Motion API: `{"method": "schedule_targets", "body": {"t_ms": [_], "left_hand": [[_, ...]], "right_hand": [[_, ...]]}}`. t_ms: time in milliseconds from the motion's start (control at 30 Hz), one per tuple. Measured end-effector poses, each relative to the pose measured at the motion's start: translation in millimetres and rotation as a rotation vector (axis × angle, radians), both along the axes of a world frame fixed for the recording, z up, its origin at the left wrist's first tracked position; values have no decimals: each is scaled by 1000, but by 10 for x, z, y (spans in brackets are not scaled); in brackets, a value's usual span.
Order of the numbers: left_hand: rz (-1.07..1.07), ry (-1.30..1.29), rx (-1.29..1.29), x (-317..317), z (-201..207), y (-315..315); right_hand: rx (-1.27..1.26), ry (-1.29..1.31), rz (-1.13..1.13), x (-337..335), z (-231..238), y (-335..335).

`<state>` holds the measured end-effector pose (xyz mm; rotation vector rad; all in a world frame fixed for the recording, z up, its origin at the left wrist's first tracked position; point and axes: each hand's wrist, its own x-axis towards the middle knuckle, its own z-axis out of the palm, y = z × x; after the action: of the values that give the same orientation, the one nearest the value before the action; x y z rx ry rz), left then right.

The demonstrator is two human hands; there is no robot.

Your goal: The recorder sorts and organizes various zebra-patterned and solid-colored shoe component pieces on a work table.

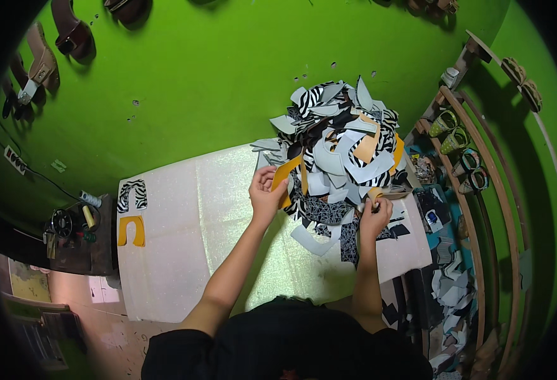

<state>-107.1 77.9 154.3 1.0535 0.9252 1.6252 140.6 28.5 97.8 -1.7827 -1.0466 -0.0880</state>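
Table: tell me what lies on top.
A U-shaped zebra-print piece, a U-shaped yellow piece and a heap of mixed cutouts. The tabletop under the heap is hidden.

- One heap of cut pieces (pixel 329 158), too overlapped to count
- One zebra-striped arch (pixel 124 195) at left
- One yellow arch (pixel 131 220) at left
- Two green dotted shoes (pixel 449 146)
- One power strip (pixel 15 159)

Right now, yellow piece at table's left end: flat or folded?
Flat: the yellow piece shows its whole arch outline on the table.
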Motion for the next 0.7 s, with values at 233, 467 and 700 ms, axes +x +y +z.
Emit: {"method": "schedule_targets", "body": {"t_ms": [233,467,700], "left_hand": [[-264,-39,-170,-95,33,-374],[-329,-75,-163,-172,77,-657],[-368,-34,-204,-161,90,-882]], "right_hand": [[118,-235,-11,-64,278,-171],[310,628,381,-227,335,-360],[320,747,422,-320,272,-466]]}}
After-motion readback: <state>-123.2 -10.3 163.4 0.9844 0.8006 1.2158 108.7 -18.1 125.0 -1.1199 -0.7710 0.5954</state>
